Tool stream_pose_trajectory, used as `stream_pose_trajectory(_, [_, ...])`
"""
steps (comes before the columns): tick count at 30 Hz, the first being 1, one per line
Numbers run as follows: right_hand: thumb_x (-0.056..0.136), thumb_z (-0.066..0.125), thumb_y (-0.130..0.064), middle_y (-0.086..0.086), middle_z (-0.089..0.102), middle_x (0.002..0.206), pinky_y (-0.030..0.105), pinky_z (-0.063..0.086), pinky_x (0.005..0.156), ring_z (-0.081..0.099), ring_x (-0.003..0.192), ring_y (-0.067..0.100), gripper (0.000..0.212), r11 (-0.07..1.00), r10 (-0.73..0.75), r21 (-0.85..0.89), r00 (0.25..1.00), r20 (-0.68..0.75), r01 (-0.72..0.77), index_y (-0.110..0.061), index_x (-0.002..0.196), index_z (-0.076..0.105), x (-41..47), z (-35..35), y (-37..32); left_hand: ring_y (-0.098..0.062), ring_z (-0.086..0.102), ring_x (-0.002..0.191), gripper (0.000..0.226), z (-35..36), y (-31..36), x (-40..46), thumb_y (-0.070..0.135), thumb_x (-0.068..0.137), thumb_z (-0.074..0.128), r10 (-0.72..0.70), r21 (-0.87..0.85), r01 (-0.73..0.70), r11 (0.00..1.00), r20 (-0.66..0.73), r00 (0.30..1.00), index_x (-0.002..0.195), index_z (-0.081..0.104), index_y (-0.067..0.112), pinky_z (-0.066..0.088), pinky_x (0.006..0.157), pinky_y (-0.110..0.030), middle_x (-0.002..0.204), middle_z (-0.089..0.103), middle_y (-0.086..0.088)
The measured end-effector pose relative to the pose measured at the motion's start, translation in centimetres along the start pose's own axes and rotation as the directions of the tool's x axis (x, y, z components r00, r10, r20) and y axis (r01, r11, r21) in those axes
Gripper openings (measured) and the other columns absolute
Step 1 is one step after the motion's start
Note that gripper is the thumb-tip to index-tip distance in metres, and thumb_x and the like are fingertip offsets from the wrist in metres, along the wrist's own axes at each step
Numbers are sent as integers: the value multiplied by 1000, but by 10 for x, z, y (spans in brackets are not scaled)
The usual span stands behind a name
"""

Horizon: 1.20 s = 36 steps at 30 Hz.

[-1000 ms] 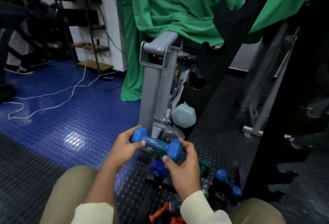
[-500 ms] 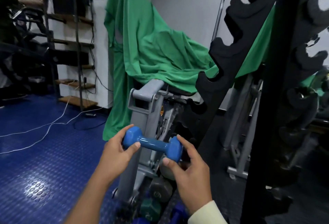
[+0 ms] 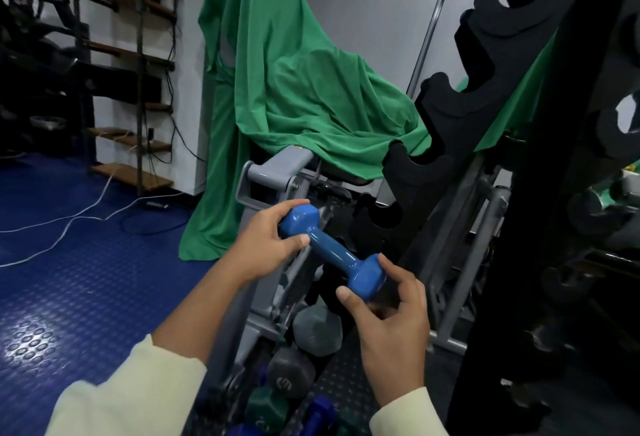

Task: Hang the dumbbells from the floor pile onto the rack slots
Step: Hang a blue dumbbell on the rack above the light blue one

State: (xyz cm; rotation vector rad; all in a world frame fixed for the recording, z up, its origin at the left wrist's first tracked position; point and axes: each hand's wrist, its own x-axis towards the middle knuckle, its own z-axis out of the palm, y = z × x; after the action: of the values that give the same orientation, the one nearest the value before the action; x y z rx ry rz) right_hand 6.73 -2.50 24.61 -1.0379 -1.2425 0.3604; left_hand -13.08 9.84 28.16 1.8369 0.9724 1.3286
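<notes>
I hold a glossy blue dumbbell (image 3: 331, 251) in the air with both hands, tilted down to the right. My left hand (image 3: 266, 241) grips its upper left head. My right hand (image 3: 391, 311) pinches its lower right head between thumb and fingers. Just right of the dumbbell rises the black rack (image 3: 460, 117) with its scalloped slots; the near slots at hand height hold nothing. Grey, green and dark blue dumbbells (image 3: 294, 371) hang in the rack's lowest slots below my hands.
A grey machine frame (image 3: 273, 176) draped in green cloth (image 3: 298, 89) stands right behind the dumbbell. The rack's second black upright (image 3: 568, 193) fills the right side. White cables (image 3: 86, 207) trail over the blue studded floor at left, with wooden shelves (image 3: 131, 103) behind.
I have risen from the floor pile with the blue dumbbell. It went from nearly level to tilted down to the right and now sits closer to the rack slots.
</notes>
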Motion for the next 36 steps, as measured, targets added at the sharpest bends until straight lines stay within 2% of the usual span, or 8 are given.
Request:
stream_pose_trajectory(4, [76, 92, -13, -16, 47, 132, 12, 56, 78, 65, 106, 1, 65, 1000, 20, 21, 998, -52, -19, -44, 125, 62, -11, 8, 6, -22, 66, 121, 62, 7, -8, 12, 4, 86, 78, -31, -112, 40, 993, 80, 996, 141, 61, 26, 52, 109, -44, 132, 69, 3])
stream_pose_trajectory(8, [84, 84, -2, -28, 38, 132, 11, 55, 78, 71, 96, 6, 75, 998, 58, 30, 996, -64, -57, -49, 134, 54, -24, 16, 13, -23, 67, 121, 56, 23, -18, 23, -2, 89, 74, -34, -195, 47, 980, 72, 997, 139, 62, 20, 50, 110, -50, 133, 69, -2])
stream_pose_trajectory(11, [85, 83, -3, -33, 33, 132, 9, 54, 76, 71, 91, 6, 78, 996, 88, 7, 994, -67, -87, -53, 135, 49, -27, 17, 15, -20, 67, 121, 51, 43, -25, 24, 7, 90, 73, -43, -252, 49, 966, 27, 999, 136, 63, 25, 50, 111, -49, 132, 69, -1])
stream_pose_trajectory(14, [84, 84, -5, -24, 34, 136, 14, 58, 79, 73, 91, 10, 81, 996, 48, -71, 998, -50, -51, -56, 137, 50, -27, 11, 19, -20, 67, 121, 48, 62, -38, 20, 8, 91, 71, -66, -325, 50, 945, -38, 997, 134, 63, 25, 50, 111, -47, 130, 70, -2])
stream_pose_trajectory(18, [85, 84, -10, -23, 33, 136, 19, 59, 84, 68, 104, 11, 78, 980, 8, -197, 1000, 27, -2, -60, 134, 48, -17, 1, 20, -18, 69, 115, 47, 70, -51, 19, 9, 91, 72, -85, -378, 41, 925, -100, 991, 136, 62, 15, 52, 108, -44, 127, 71, -4])
stream_pose_trajectory(22, [86, 84, -10, -17, 34, 133, 23, 58, 87, 65, 107, 12, 73, 959, -24, -280, 998, 63, 41, -45, 141, 53, -11, -2, 17, -21, 69, 116, 47, 70, -56, 15, 27, 84, 79, -141, -411, 64, 909, -159, 977, 128, 67, 16, 52, 108, -50, 120, 75, -3])
stream_pose_trajectory(30, [83, 87, -14, -23, 37, 128, 22, 58, 86, 63, 105, 8, 72, 961, -36, -273, 998, 52, 49, -50, 137, 55, -6, 6, 10, -18, 72, 111, 37, 70, -52, 20, 10, 94, 74, -160, -402, 56, 914, -231, 960, 130, 69, 13, 56, 103, -44, 117, 76, -1])
stream_pose_trajectory(36, [86, 85, -20, -22, 33, 130, 18, 56, 85, 66, 99, 10, 76, 949, -67, -306, 996, 52, 80, -66, 130, 44, -7, 24, 15, -18, 68, 118, 40, 65, -52, 40, 7, 97, 69, -168, -426, 92, 900, -146, 975, 136, 64, 11, 54, 107, -42, 127, 72, -4])
